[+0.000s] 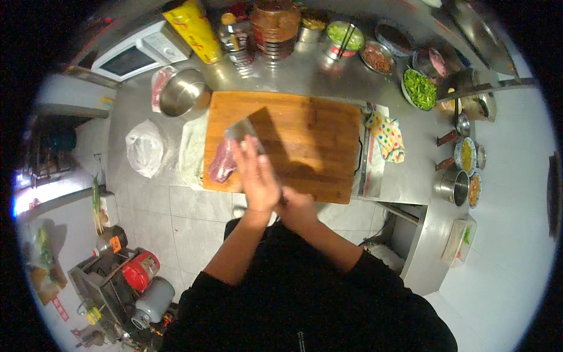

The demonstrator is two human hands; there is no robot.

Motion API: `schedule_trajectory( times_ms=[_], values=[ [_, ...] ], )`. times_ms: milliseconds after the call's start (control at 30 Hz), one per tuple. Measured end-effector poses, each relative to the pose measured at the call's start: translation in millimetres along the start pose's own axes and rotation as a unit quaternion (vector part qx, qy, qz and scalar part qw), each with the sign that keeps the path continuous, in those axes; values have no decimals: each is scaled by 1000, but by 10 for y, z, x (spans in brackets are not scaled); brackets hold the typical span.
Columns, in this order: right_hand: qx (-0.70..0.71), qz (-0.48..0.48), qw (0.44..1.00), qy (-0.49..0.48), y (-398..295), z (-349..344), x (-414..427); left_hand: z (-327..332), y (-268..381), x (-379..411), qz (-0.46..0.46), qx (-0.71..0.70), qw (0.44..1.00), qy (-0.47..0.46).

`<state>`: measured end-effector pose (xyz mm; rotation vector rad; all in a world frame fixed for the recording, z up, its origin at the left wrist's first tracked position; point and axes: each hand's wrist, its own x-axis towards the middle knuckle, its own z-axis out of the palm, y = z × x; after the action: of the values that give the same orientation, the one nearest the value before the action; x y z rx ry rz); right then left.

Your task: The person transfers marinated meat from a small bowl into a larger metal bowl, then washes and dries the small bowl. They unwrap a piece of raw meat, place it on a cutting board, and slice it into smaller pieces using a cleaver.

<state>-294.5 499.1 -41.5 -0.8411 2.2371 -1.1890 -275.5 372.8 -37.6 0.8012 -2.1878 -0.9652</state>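
Note:
My right hand is closed around the handle of a cleaver, whose broad blade points away from me to the upper left. My left hand, fingers stretched out, lies over the blade and hides much of it; whether it touches the steel is hard to tell through the blur. A piece of raw meat rests on the left part of the wooden cutting board, beside and partly behind the left fingers and blade. The blade casts a dark shadow on the board.
Left of the board are a steel pot and a white plastic bag. To the right lies a polka-dot cloth. Bottles, a large jar and bowls, one with chopped greens, line the back. Cleaver handles protrude at right.

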Motion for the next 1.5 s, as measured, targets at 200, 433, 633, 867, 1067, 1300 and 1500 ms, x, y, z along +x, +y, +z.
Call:
schedule_trajectory(
  times_ms=[200,433,633,867,1067,1300,1500],
  values=[
    [-23,-104,984,-145,-894,1101,-40,-1523,-567,-173,-104,16,982,155],
    [-22,-144,935,-324,-2189,2714,-653,-3458,-1564,-1009,-208,70,933,286],
    [-80,-251,859,-439,-3186,3965,-1064,-4901,-2161,-1683,-297,97,875,369],
    [-25,-322,781,-535,-3898,5647,-1113,-6196,-3190,-2117,-331,198,835,393],
    [-39,-341,695,-632,-4971,6857,-1416,-7687,-3661,-2460,-340,266,791,434],
    [-16,-383,698,-605,-6006,8113,-1926,-9329,-4449,-2977,-269,340,774,463],
    [-57,-353,770,-528,-6423,9212,-2148,-10577,-6645,-4526,-348,407,780,325]
  ],
)
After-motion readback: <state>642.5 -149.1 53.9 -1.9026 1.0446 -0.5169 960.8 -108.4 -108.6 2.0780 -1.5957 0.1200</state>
